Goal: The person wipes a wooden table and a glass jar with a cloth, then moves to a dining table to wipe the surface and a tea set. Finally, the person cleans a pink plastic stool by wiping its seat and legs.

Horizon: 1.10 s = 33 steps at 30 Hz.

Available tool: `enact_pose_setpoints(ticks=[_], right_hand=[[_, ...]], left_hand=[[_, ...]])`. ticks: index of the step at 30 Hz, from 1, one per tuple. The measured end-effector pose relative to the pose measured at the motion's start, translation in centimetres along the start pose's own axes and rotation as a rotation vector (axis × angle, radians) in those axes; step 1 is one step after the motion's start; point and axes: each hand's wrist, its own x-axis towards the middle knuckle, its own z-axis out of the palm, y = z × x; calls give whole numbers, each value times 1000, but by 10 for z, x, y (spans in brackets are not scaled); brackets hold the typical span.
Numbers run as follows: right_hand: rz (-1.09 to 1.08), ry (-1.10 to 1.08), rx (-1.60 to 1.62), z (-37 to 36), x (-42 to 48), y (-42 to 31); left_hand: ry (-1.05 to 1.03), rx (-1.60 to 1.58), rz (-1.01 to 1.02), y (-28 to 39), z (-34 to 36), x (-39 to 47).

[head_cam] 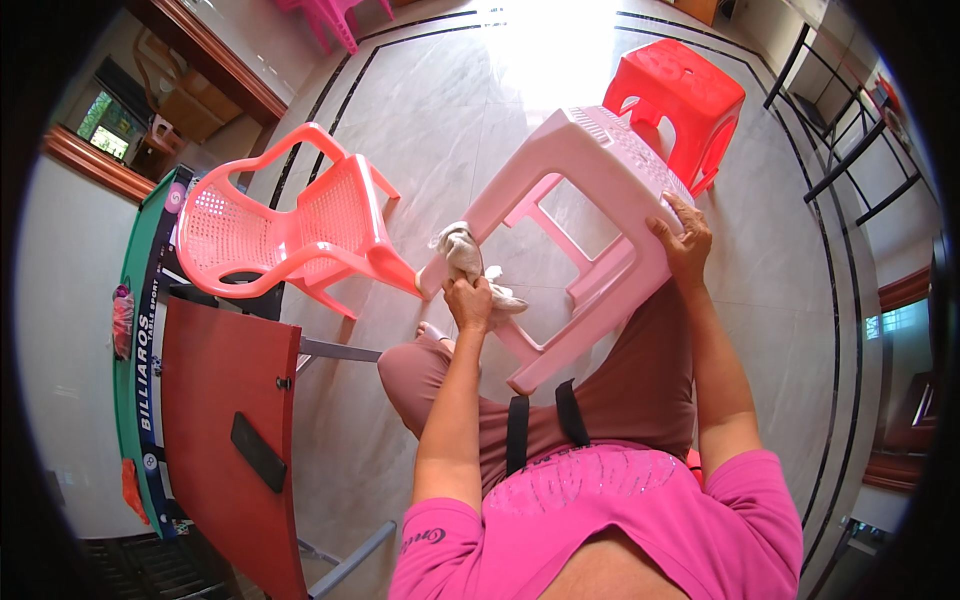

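A pale pink plastic stool (607,154) lies tipped on its side before me, partly over my lap, with its textured seat turned away to the upper right. My left hand (469,300) grips a whitish cloth (461,251), which is wrapped against one of the stool's legs; a loose end of the cloth hangs to the right of the hand. At the seat end, my right hand (684,238) clasps the stool's edge, with the thumb on the side and the fingers over the seat.
A coral plastic armchair (330,217) stands left of the stool. Beyond the seat is a red plastic stool (679,97). At left, a red folding table (225,360) bears a dark flat object (259,451), beside a green billiard table (146,225). A black metal rack (844,157) stands right.
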Motion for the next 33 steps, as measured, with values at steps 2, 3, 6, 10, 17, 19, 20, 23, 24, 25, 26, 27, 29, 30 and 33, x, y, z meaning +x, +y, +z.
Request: enact_pose_setpoints(ticks=[2,3,6,10,17,19,20,23,24,25,26,27,29,30,33], right_hand=[[9,7,4,2,2,3],[16,11,8,3,2,5],[48,21,-5,3,3,11],[103,9,41,5,4,17],[83,-28,136,-1,4,23],[53,-38,118,-3,5,23],[58,-37,122,-4,5,21],[81,-31,109,-8,2,22],[79,-22,94,-8,2,24],[78,-15,78,-8,2,27],[87,-6,69,-9,1,29],[97,3,57,-11,1,31],[95,9,84,-4,3,20],[96,12,94,1,3,15],[83,33,52,2,4,14]], left_hand=[[7,-18,-26,0,7,-22],[9,-28,-39,1,11,-35],[-40,-58,-38,14,18,-71],[-224,-57,-55,12,16,-91],[-571,-162,-39,9,-10,-67],[-628,-331,-80,2,-23,-44],[-618,-477,-211,2,-30,-31],[-311,-979,-491,37,-64,4],[-190,-1024,-434,34,-65,16],[-69,-1065,-379,30,-62,26],[-23,-929,-275,28,-55,32],[18,-793,-172,23,-45,37],[38,-375,39,-34,-24,50],[-133,-323,-43,-57,-13,45],[-256,-144,-95,-64,18,9]])
